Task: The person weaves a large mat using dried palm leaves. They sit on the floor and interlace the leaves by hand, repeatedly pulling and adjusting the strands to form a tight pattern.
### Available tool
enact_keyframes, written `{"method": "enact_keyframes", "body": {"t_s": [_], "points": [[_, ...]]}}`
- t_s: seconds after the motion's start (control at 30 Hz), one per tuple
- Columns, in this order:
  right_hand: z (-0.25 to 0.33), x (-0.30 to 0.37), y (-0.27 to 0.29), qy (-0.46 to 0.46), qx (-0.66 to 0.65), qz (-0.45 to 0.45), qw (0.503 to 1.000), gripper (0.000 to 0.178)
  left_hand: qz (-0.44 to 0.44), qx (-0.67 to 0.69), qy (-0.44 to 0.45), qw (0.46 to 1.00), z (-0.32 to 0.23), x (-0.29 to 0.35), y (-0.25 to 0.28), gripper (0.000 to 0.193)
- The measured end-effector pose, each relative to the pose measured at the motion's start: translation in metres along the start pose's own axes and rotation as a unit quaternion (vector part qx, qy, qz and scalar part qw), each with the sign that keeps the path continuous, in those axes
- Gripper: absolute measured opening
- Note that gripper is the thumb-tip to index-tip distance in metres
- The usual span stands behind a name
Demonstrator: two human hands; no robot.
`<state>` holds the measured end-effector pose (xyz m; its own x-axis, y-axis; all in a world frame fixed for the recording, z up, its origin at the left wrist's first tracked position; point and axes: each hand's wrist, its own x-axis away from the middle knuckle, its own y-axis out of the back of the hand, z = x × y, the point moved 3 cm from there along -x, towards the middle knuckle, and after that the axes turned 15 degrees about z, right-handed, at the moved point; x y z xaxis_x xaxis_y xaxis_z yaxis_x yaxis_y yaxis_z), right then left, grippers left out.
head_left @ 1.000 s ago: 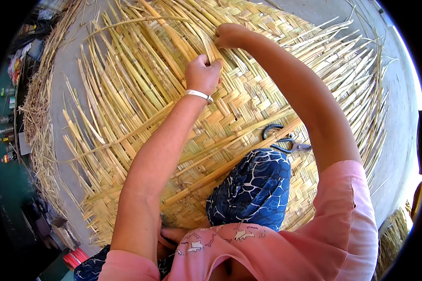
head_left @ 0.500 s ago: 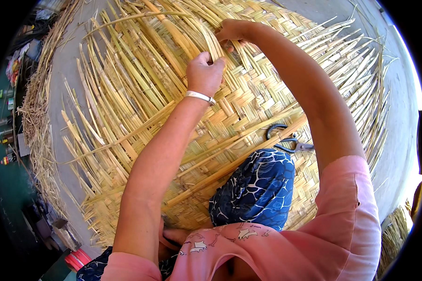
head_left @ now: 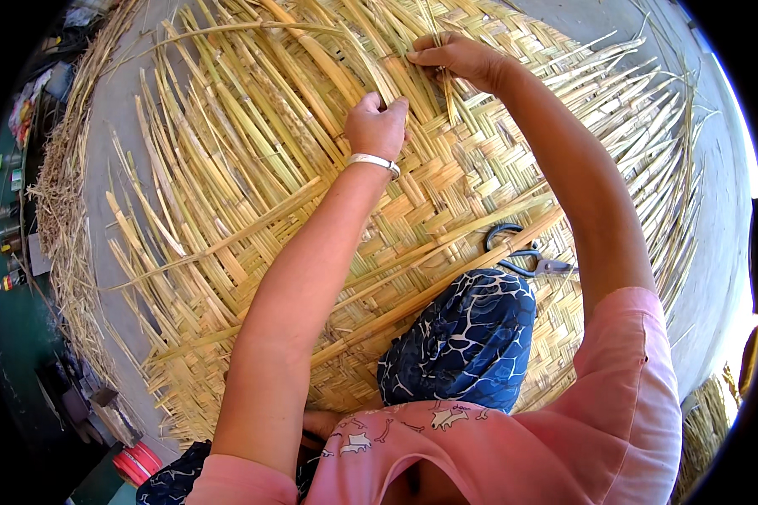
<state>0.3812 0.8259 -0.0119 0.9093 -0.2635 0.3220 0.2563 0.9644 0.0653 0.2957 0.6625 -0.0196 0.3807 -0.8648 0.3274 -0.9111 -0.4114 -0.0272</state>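
Note:
A large mat of split reed strips (head_left: 446, 181), woven in a zigzag pattern, spreads under me, its loose strip ends fanning out at left and right. My left hand (head_left: 376, 126), with a white band at its wrist, is closed on several reed strips (head_left: 382, 82) near the weave's far edge. Just beyond it to the right, my right hand (head_left: 463, 61) pinches a few thin reed strips (head_left: 449, 99) that stand up from the mat. Its lower fingers are partly hidden. Black-handled scissors (head_left: 514, 250) lie on the mat beside my knee, partly under a long strip.
My knee in blue patterned cloth (head_left: 459, 341) presses on the mat. Long loose strips (head_left: 429, 299) lie across it. At the left, a heap of dry reed scraps (head_left: 67, 202) borders the grey floor (head_left: 114, 126), with small bottles (head_left: 10, 244) beyond. A reed bundle (head_left: 706, 429) is at the lower right.
My right hand has moved slightly right and lifted its strips away from the weave. My left hand has shifted a little right, still holding strips.

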Motion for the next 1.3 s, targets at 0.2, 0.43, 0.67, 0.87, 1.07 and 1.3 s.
{"method": "enact_keyframes", "body": {"t_s": [0.2, 0.43, 0.67, 0.87, 1.07, 1.3], "points": [[-0.017, 0.000, -0.008, -0.013, -0.076, -0.107, 0.991, 0.018, -0.016, -0.021, -0.008, 1.000, 0.010, -0.006, -0.006, 0.020], [-0.003, 0.009, -0.012, 0.050, -0.115, 0.034, 0.991, 0.027, -0.017, -0.222, -0.075, 0.972, 0.025, -0.016, -0.011, 0.029], [-0.004, 0.014, -0.009, 0.071, -0.199, 0.085, 0.974, 0.034, 0.066, -0.317, -0.121, 0.938, 0.025, -0.027, -0.009, 0.034], [-0.010, 0.036, 0.007, 0.142, -0.313, -0.097, 0.934, 0.034, 0.169, -0.212, 0.059, 0.961, 0.030, -0.048, -0.004, 0.039], [-0.022, 0.084, 0.026, 0.269, -0.390, -0.246, 0.846, 0.028, 0.178, -0.370, 0.055, 0.910, 0.010, -0.045, -0.012, 0.041], [-0.013, 0.110, 0.048, 0.341, -0.359, -0.261, 0.829, 0.025, 0.094, -0.152, 0.033, 0.983, 0.016, -0.024, -0.008, 0.049]]}}
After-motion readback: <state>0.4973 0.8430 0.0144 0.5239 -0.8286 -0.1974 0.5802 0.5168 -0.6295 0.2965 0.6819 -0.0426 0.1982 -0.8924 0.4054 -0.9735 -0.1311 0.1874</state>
